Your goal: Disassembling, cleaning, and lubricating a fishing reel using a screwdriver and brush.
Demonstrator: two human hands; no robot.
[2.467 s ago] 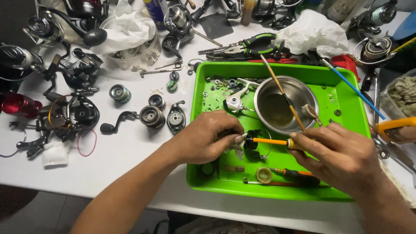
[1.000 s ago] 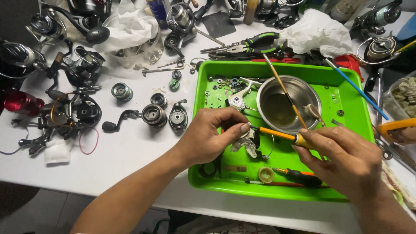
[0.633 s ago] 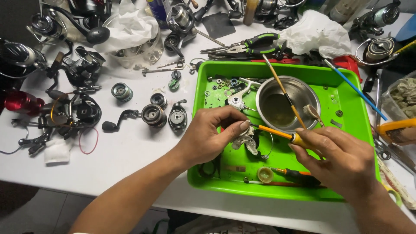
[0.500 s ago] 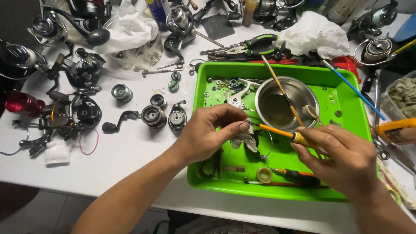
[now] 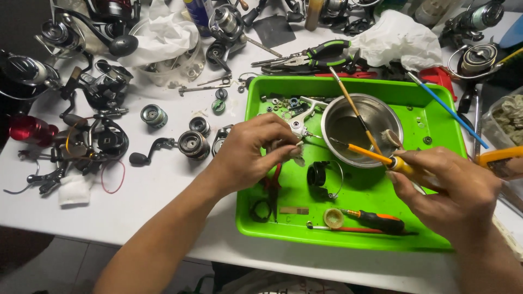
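I see my left hand [image 5: 253, 149] hovering over the left half of the green tray [image 5: 436, 117], its fingers [image 5: 287, 146] curled in tight around a small crumpled rag [image 5: 297, 157]; only a scrap of the rag shows below the fingertips, so I cannot tell whether anything else is pinched inside it. My right hand [image 5: 449, 188] sits over the tray's right side, fingers wrapped around the handle of an orange screwdriver [image 5: 370, 154], whose thin shaft slants up and left, its tip over the near rim of the steel bowl [image 5: 376, 117]. The two hands are apart, with bare tray floor between them.

On that floor lies a black reel part with a wire bail [image 5: 318, 175], just beside my left hand and touched by neither. Red-handled pliers [image 5: 272, 188] lie partly under the left wrist. A second orange-and-black screwdriver [image 5: 376, 220] and a small round cap [image 5: 331, 218] rest along the tray's near edge. A brown-handled brush [image 5: 354, 111] leans in the bowl. A silver reel arm [image 5: 299, 117] lies among loose screws in the tray's far left corner.

Left of the tray, the white tabletop [image 5: 163, 190] carries spools, a crank handle [image 5: 150, 152] and several fishing reels. Green-handled pliers [image 5: 321, 54] lie beyond the tray.
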